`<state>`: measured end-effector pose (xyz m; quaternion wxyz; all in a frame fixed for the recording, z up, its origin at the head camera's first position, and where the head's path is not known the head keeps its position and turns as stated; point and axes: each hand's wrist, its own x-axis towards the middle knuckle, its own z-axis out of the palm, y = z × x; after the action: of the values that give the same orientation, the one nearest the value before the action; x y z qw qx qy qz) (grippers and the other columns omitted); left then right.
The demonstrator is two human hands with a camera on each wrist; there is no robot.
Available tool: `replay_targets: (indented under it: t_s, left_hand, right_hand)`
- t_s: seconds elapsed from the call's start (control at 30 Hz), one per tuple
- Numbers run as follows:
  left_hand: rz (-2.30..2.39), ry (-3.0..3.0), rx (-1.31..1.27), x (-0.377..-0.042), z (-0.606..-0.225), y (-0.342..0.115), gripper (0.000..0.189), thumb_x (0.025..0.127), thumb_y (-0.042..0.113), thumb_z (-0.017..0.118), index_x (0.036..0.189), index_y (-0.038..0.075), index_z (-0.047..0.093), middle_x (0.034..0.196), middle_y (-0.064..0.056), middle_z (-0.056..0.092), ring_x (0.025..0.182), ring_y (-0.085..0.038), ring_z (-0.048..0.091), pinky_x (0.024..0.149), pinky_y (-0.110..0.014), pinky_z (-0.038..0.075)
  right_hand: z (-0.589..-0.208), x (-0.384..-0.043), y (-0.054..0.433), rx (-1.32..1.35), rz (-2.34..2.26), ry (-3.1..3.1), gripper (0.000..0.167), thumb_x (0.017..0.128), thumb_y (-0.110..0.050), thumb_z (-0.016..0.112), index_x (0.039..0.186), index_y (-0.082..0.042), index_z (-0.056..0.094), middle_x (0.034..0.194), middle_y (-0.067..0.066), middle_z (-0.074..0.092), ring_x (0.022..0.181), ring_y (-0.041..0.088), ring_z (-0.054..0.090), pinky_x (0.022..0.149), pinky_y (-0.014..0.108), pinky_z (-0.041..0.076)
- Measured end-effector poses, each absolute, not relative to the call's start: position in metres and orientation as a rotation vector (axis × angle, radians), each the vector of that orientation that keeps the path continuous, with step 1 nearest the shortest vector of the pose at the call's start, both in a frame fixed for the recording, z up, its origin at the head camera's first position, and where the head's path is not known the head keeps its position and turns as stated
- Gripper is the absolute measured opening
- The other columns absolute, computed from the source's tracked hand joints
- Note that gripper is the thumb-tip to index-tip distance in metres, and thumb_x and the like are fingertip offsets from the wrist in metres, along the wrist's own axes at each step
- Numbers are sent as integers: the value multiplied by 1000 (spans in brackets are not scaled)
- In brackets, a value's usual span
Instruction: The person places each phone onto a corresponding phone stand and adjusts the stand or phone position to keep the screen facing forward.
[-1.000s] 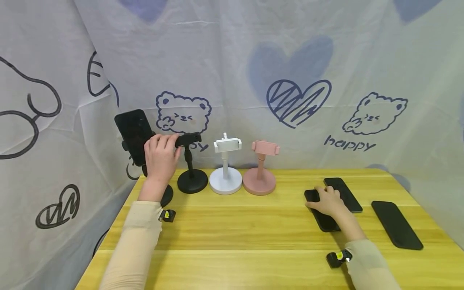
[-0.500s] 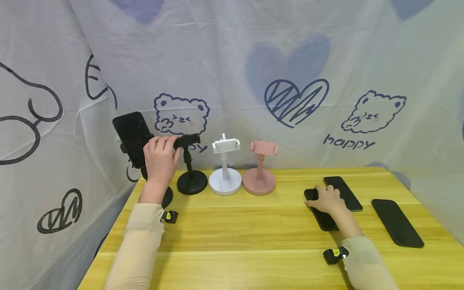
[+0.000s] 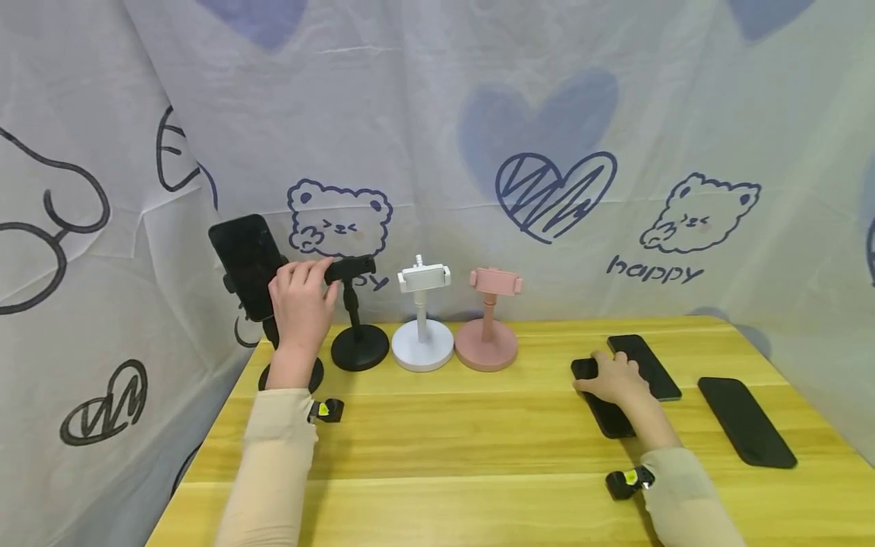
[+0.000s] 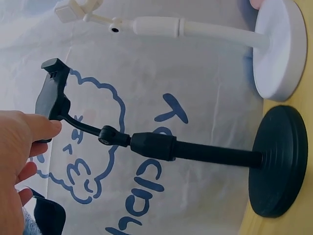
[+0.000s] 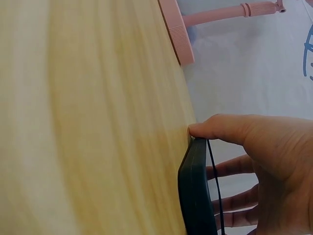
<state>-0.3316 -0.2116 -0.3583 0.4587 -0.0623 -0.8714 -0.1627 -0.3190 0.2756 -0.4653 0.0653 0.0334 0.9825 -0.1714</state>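
My left hand (image 3: 298,308) is at the top of an unloaded black phone stand (image 3: 359,348). In the left wrist view, its thumb and fingers pinch the lower end of the stand's clamp (image 4: 55,90). Behind that hand, partly hidden, another black stand (image 3: 270,328) bears a tilted dark phone (image 3: 244,258). At the table's right side my right hand (image 3: 618,377) holds a flat-lying black phone (image 3: 611,414) by its edges. The right wrist view shows the thumb at one end of this phone (image 5: 195,186) and the fingers along its far side.
A white phone stand (image 3: 422,348) and a pink one (image 3: 488,348) stand in line along the back of the wooden table (image 3: 451,448). Two more dark phones lie flat: one (image 3: 645,365) just behind my right hand, one (image 3: 747,422) further right. A printed curtain (image 3: 437,137) hangs behind.
My left forearm has swung slightly to the right while its hand stays on the black stand's clamp. The right hand keeps its place on the phone.
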Motion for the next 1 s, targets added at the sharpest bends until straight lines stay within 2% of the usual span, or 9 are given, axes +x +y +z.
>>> replay_targets:
  t_s: [0.53, 1.0]
  left_hand:
    - [-643, -2100, -5, -332, -366, -199, 36, 91, 17, 68, 126, 10, 64, 121, -15, 65, 114, -36, 48, 97, -53, 37]
    - [-748, -2029, -7, -329, -373, -193, 43, 91, 16, 68, 133, 10, 60, 124, -17, 64, 115, -39, 48, 97, -54, 37]
  right_hand:
    - [-469, -320, 276, 96, -504, 3010, 84, 82, -47, 70, 144, 1, 38, 137, 42, 32, 122, 63, 35, 85, 71, 41]
    - [-466, -321, 273, 28, -495, 3132, 83, 80, -45, 71, 143, -1, 40, 134, 40, 37, 118, 61, 40, 83, 67, 45]
